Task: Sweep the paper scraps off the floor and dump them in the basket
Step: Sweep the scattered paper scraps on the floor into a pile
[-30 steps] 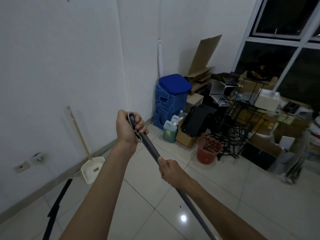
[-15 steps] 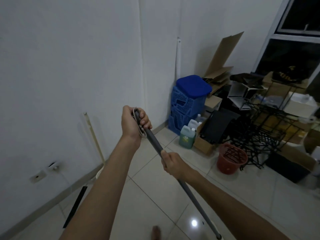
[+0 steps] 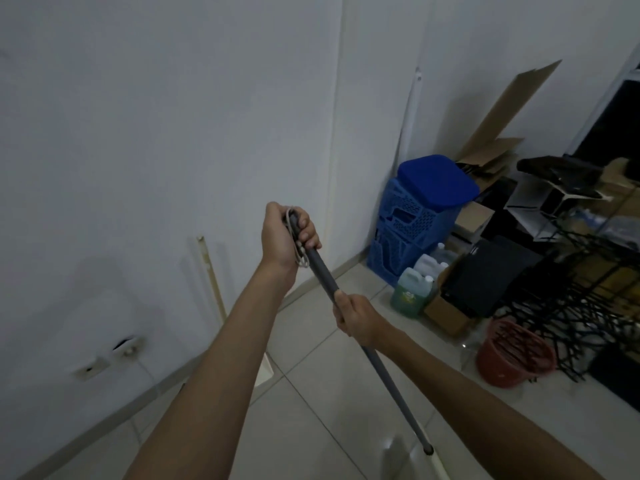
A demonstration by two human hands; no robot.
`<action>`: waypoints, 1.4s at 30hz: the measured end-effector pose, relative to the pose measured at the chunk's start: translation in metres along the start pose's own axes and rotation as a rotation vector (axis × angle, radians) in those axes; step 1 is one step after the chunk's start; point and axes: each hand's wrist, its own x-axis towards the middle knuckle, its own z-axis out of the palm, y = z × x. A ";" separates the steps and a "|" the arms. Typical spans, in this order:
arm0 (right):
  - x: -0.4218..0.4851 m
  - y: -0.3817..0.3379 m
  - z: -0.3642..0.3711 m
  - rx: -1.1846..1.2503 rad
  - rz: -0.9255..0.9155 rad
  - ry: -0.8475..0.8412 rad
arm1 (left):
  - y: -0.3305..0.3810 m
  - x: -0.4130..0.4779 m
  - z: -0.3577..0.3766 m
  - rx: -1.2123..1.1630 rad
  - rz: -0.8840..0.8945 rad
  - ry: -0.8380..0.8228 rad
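Observation:
A grey broom handle (image 3: 320, 268) runs from the upper middle down toward the lower right. My left hand (image 3: 282, 237) grips its top end, where a pale cord loop hangs. My right hand (image 3: 356, 317) grips the handle lower down. The broom's head is out of view below the frame. A red-brown plastic basket (image 3: 512, 358) stands on the tiled floor at the right. A cream dustpan with a long handle (image 3: 209, 271) leans on the left wall, its pan mostly hidden behind my left forearm. No paper scraps show.
Blue stacked crates with a blue lid (image 3: 422, 216) fill the corner. Next to them stand a green detergent jug (image 3: 410, 292), cardboard boxes (image 3: 446, 313) and a black wire rack (image 3: 581, 292). Wall sockets (image 3: 107, 355) sit low on the left wall.
The view has swung left and up, so the clutter and basket have slid right. Both hands keep the same hold on the handle. The dustpan's pan has gone behind my left forearm.

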 end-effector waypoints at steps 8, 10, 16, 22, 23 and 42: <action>0.086 0.009 0.020 -0.002 -0.025 -0.030 | 0.013 0.075 -0.046 0.000 -0.016 -0.016; 0.110 0.008 0.025 0.007 -0.024 -0.031 | 0.019 0.096 -0.056 0.000 -0.024 -0.024; 0.169 0.002 0.033 -0.045 -0.008 -0.014 | 0.034 0.153 -0.085 0.004 -0.043 -0.050; 0.213 0.010 0.039 -0.085 -0.032 -0.004 | 0.032 0.191 -0.109 0.017 -0.024 -0.075; 0.219 0.013 0.039 -0.094 -0.039 -0.014 | 0.031 0.196 -0.113 0.021 -0.019 -0.071; 0.301 0.079 0.012 -0.171 -0.155 -0.186 | -0.028 0.242 -0.105 0.284 0.158 0.072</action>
